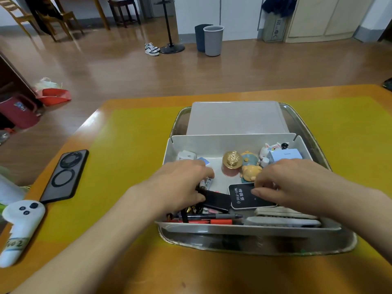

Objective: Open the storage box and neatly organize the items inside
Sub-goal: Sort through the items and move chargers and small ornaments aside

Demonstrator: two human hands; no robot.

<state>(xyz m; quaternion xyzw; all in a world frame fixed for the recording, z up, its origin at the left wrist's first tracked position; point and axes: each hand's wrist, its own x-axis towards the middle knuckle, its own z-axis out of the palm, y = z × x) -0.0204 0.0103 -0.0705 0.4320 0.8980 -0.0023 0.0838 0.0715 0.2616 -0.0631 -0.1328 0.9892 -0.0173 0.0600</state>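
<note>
The white storage box [233, 143] stands open on a metal tray [303, 122], its lid [235, 117] lying behind it. Inside are a gold-topped jar [231, 163], small animal figurines [250, 170], a pale blue carton [284, 154], pens [212, 218] and combs [282, 217]. My left hand [180, 183] grips a black rectangular device [216, 201] in the box's front left. My right hand [292, 183] pinches a black-faced WiFi device [244, 196] beside it.
The tray sits on a yellow mat [131, 158] over a wooden table. A black phone [65, 176] and a white controller [19, 228] lie at the left. Beyond the table are open floor, two bins [210, 39] and chairs.
</note>
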